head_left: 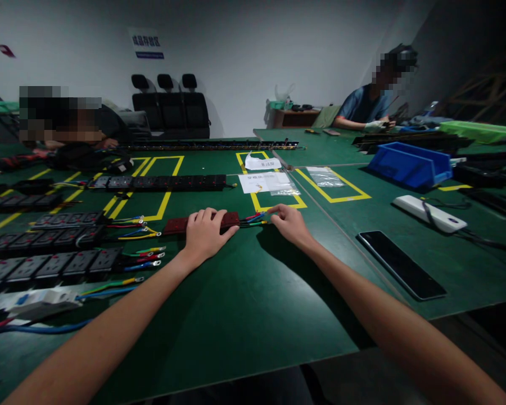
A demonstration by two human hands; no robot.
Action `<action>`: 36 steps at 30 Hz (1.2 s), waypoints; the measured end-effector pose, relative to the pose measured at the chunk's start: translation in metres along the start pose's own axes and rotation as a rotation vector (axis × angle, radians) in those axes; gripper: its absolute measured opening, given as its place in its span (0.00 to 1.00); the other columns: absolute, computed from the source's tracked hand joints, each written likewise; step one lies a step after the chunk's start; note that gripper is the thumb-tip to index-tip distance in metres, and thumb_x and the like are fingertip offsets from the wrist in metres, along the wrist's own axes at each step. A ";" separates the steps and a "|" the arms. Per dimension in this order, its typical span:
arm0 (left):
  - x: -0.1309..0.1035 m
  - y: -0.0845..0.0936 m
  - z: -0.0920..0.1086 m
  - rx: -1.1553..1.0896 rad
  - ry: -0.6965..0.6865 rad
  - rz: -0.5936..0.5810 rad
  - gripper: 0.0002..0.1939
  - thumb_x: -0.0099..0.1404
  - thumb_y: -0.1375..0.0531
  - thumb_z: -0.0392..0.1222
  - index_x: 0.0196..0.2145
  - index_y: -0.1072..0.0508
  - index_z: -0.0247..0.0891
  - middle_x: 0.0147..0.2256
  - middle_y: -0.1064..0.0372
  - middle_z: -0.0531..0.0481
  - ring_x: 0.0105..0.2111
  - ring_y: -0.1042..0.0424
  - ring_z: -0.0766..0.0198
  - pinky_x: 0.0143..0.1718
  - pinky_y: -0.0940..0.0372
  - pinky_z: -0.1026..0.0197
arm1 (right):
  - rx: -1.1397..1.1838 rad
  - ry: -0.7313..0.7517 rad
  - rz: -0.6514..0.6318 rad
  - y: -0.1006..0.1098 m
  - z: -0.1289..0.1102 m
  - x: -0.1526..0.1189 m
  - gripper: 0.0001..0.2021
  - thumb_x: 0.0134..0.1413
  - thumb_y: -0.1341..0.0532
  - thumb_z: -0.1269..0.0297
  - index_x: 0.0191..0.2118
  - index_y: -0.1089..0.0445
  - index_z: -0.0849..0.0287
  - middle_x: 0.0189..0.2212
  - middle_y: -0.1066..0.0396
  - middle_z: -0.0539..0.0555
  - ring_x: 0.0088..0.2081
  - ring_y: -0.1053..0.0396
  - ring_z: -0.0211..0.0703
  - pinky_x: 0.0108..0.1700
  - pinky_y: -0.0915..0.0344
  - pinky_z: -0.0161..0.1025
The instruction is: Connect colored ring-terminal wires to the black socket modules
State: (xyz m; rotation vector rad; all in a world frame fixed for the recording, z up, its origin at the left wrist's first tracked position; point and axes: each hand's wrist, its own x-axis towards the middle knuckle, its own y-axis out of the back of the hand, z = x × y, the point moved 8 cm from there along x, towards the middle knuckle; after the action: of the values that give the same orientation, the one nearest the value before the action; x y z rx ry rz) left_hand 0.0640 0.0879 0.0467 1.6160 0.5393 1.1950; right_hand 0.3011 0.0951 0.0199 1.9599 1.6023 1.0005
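Note:
A dark red socket strip (175, 225) lies on the green table in front of me. My left hand (206, 232) grips it from above, fingers over its top and thumb along the near side. From its right end come several short wires (255, 219) in red, blue and yellow-green. My right hand (287, 223) pinches at the tips of these wires, thumb and index finger close together. The exact wire ends between the fingers are hidden. To the left lie black socket strips (78, 261) with coloured wires ending in ring terminals (156, 256).
A long black socket strip (160, 183) lies beyond my left hand. Papers (263, 183) sit inside yellow tape marks. On the right are a phone (398, 264), a white power strip (430, 214) and a blue bin (409, 164). Two people work across the table.

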 end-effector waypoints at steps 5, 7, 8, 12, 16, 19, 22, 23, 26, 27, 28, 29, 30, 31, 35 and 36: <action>0.000 0.000 0.000 -0.012 -0.007 0.009 0.33 0.71 0.49 0.67 0.57 0.27 0.36 0.48 0.28 0.38 0.48 0.31 0.45 0.49 0.39 0.45 | -0.038 -0.059 0.065 0.006 -0.001 -0.004 0.13 0.56 0.42 0.59 0.40 0.23 0.57 0.26 0.26 0.51 0.28 0.32 0.43 0.30 0.46 0.37; 0.000 0.000 0.000 -0.015 -0.006 0.015 0.34 0.70 0.48 0.67 0.57 0.27 0.36 0.47 0.28 0.37 0.48 0.30 0.45 0.48 0.38 0.45 | -0.099 -0.079 0.045 0.005 -0.001 -0.006 0.13 0.58 0.40 0.55 0.40 0.23 0.55 0.28 0.25 0.52 0.30 0.31 0.44 0.30 0.46 0.37; 0.000 0.001 0.000 -0.016 -0.007 0.021 0.34 0.70 0.48 0.67 0.57 0.27 0.36 0.47 0.28 0.37 0.47 0.30 0.45 0.48 0.38 0.45 | -0.120 -0.082 0.029 0.003 -0.001 -0.007 0.13 0.59 0.40 0.53 0.39 0.24 0.55 0.28 0.25 0.52 0.31 0.31 0.45 0.30 0.46 0.37; 0.000 0.002 0.000 -0.022 -0.007 0.040 0.33 0.70 0.47 0.67 0.56 0.27 0.37 0.47 0.28 0.37 0.47 0.31 0.45 0.47 0.38 0.45 | -0.124 -0.015 0.031 0.000 -0.004 -0.006 0.13 0.62 0.42 0.53 0.41 0.26 0.55 0.32 0.25 0.54 0.34 0.30 0.46 0.32 0.44 0.38; -0.001 0.003 -0.001 -0.021 0.003 0.039 0.33 0.70 0.47 0.67 0.57 0.27 0.36 0.47 0.29 0.37 0.47 0.31 0.45 0.48 0.39 0.45 | -0.089 0.088 0.063 0.001 -0.010 -0.007 0.12 0.60 0.39 0.58 0.47 0.29 0.56 0.34 0.26 0.53 0.34 0.30 0.45 0.35 0.41 0.38; -0.001 0.004 -0.001 -0.021 0.015 0.043 0.33 0.70 0.47 0.66 0.57 0.28 0.37 0.48 0.29 0.37 0.47 0.32 0.45 0.48 0.39 0.45 | -0.090 0.129 0.054 0.000 -0.013 -0.008 0.11 0.57 0.39 0.62 0.46 0.29 0.55 0.36 0.25 0.53 0.33 0.30 0.44 0.35 0.40 0.38; -0.001 0.006 -0.002 -0.025 0.034 0.058 0.33 0.70 0.47 0.66 0.57 0.28 0.37 0.48 0.29 0.37 0.47 0.32 0.44 0.48 0.40 0.44 | -0.049 0.130 0.073 0.002 -0.014 -0.008 0.10 0.57 0.39 0.62 0.45 0.29 0.55 0.35 0.25 0.52 0.31 0.31 0.42 0.35 0.40 0.39; -0.002 0.007 -0.003 -0.028 0.039 0.065 0.33 0.70 0.47 0.66 0.58 0.28 0.37 0.48 0.30 0.37 0.47 0.32 0.44 0.48 0.40 0.44 | -0.006 0.122 0.084 0.003 -0.013 -0.007 0.10 0.58 0.39 0.60 0.44 0.28 0.55 0.33 0.25 0.51 0.30 0.31 0.42 0.34 0.39 0.39; -0.003 0.011 -0.003 -0.033 0.047 0.085 0.33 0.70 0.48 0.67 0.58 0.28 0.37 0.48 0.30 0.37 0.47 0.32 0.44 0.47 0.40 0.44 | 0.272 0.022 0.092 0.004 -0.006 -0.003 0.12 0.57 0.38 0.53 0.37 0.28 0.56 0.27 0.28 0.50 0.27 0.32 0.41 0.30 0.38 0.37; -0.003 0.012 -0.003 -0.033 0.047 0.095 0.34 0.70 0.48 0.67 0.58 0.28 0.38 0.48 0.30 0.37 0.47 0.33 0.44 0.47 0.40 0.44 | 0.398 -0.042 0.079 0.003 -0.002 -0.001 0.13 0.55 0.37 0.51 0.35 0.29 0.56 0.26 0.30 0.50 0.26 0.33 0.40 0.27 0.39 0.36; -0.003 0.014 -0.003 -0.033 0.045 0.106 0.34 0.69 0.48 0.68 0.57 0.28 0.38 0.48 0.30 0.37 0.47 0.33 0.44 0.47 0.40 0.44 | 0.523 -0.113 0.056 0.000 0.002 -0.001 0.14 0.53 0.35 0.50 0.34 0.29 0.57 0.24 0.31 0.49 0.24 0.34 0.39 0.24 0.41 0.34; -0.004 0.015 -0.002 -0.033 0.041 0.117 0.34 0.69 0.48 0.68 0.57 0.28 0.38 0.48 0.30 0.37 0.47 0.33 0.44 0.47 0.40 0.44 | 0.637 -0.184 0.019 -0.005 0.006 -0.001 0.15 0.51 0.34 0.50 0.33 0.29 0.57 0.24 0.32 0.49 0.23 0.35 0.38 0.22 0.43 0.33; -0.005 0.016 -0.002 -0.034 0.035 0.131 0.34 0.69 0.48 0.68 0.57 0.28 0.38 0.48 0.30 0.37 0.47 0.33 0.44 0.48 0.40 0.44 | 0.737 -0.247 -0.026 -0.009 0.008 -0.001 0.15 0.50 0.33 0.50 0.33 0.29 0.57 0.24 0.32 0.48 0.23 0.35 0.37 0.20 0.44 0.32; -0.005 0.017 -0.002 -0.034 0.029 0.147 0.34 0.69 0.47 0.68 0.57 0.28 0.38 0.49 0.30 0.37 0.47 0.33 0.45 0.48 0.40 0.44 | 0.825 -0.296 -0.074 -0.014 0.009 -0.002 0.15 0.49 0.33 0.50 0.33 0.29 0.58 0.25 0.31 0.49 0.24 0.35 0.37 0.20 0.44 0.31; -0.008 0.021 -0.001 -0.038 0.015 0.214 0.33 0.69 0.47 0.68 0.58 0.29 0.39 0.50 0.31 0.38 0.50 0.34 0.44 0.54 0.43 0.41 | 1.055 -0.385 -0.225 -0.026 0.002 -0.006 0.15 0.52 0.35 0.51 0.36 0.27 0.58 0.30 0.26 0.52 0.27 0.31 0.37 0.22 0.40 0.30; -0.008 0.022 -0.001 -0.041 0.013 0.225 0.33 0.69 0.47 0.68 0.57 0.29 0.40 0.50 0.30 0.38 0.50 0.34 0.44 0.54 0.43 0.41 | 1.086 -0.391 -0.231 -0.027 0.001 -0.007 0.14 0.53 0.36 0.51 0.37 0.27 0.58 0.31 0.26 0.52 0.28 0.31 0.38 0.22 0.40 0.31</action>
State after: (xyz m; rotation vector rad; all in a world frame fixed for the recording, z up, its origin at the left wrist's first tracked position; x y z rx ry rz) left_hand 0.0553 0.0735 0.0625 1.6674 0.3449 1.3743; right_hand 0.2836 0.0953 -0.0013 2.2474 2.2643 -0.4790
